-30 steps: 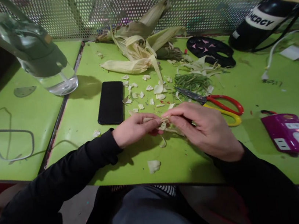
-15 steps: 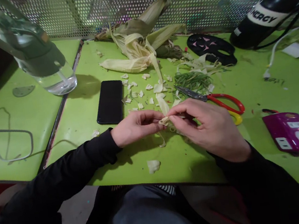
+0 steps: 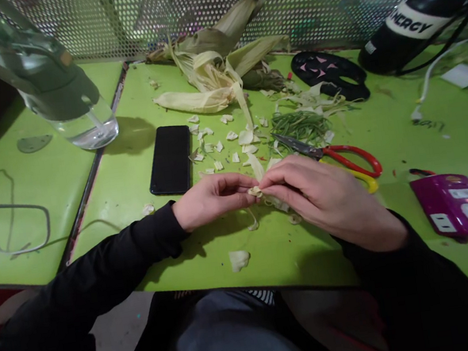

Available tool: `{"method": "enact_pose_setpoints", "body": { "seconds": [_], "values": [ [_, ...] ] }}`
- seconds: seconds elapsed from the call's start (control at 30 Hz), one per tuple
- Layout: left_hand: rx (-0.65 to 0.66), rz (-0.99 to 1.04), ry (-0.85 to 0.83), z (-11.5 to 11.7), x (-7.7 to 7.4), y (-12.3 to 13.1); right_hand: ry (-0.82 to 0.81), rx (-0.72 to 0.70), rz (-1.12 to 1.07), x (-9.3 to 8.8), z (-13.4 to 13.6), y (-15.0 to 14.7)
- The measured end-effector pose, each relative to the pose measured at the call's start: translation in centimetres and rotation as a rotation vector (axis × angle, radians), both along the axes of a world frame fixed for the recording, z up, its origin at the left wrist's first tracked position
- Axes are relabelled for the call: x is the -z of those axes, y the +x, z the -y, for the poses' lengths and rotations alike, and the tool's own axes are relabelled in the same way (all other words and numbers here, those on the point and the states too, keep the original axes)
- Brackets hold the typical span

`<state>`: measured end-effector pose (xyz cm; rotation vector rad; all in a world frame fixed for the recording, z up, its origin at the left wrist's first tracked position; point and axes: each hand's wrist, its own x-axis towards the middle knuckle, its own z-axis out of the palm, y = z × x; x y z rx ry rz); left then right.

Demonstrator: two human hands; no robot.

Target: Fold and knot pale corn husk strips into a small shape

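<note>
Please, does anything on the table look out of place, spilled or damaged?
Mainly the litter: pale scraps lie scattered between the phone and the scissors, not gathered in one pile. One larger piece lies apart near the table's front edge. I see no spilled liquid.

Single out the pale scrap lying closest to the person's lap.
The lone scrap near the front edge of the green table; all other scraps lie farther back.
</note>
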<state>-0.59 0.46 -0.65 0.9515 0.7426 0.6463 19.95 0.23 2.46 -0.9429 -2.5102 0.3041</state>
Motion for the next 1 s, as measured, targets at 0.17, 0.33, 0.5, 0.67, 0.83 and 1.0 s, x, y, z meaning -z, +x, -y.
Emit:
{"method": "enact_pose_setpoints", "body": {
  "seconds": [0.17, 0.33, 0.5, 0.67, 0.83, 1.0],
  "values": [
    [0.02, -0.019, 0.054, -0.07, 0.1, 0.08, -0.015, -0.093, 0.035, -0.07, -0.19, 0.19],
    [0.04, -0.035, 0.136, -0.21, 0.47, -0.06, -0.059, -0.11, 0.051, -0.5, -0.12, 0.18],
    [0.063, -0.044, 0.166, -0.07, 0.59, -0.05, -0.008, -0.146, 0.038, -0.34, -0.05, 0.14],
    [0.059, -0.043, 0.147, -0.02, 0.44, 0.0, 0.008, -0.127, 0.033, -0.11, -0.15, -0.12],
    [-0.007, -0.008, 0.04, 0.07, 0.2, 0.11, 0.061, -0.061, -0.044, -0.4, -0.05, -0.02],
    [-0.003, 0.041, 0.013, 0.21, 0.2, 0.22, 0.042, -0.074, -0.034, 0.01, -0.2, -0.01]
  ]
}}
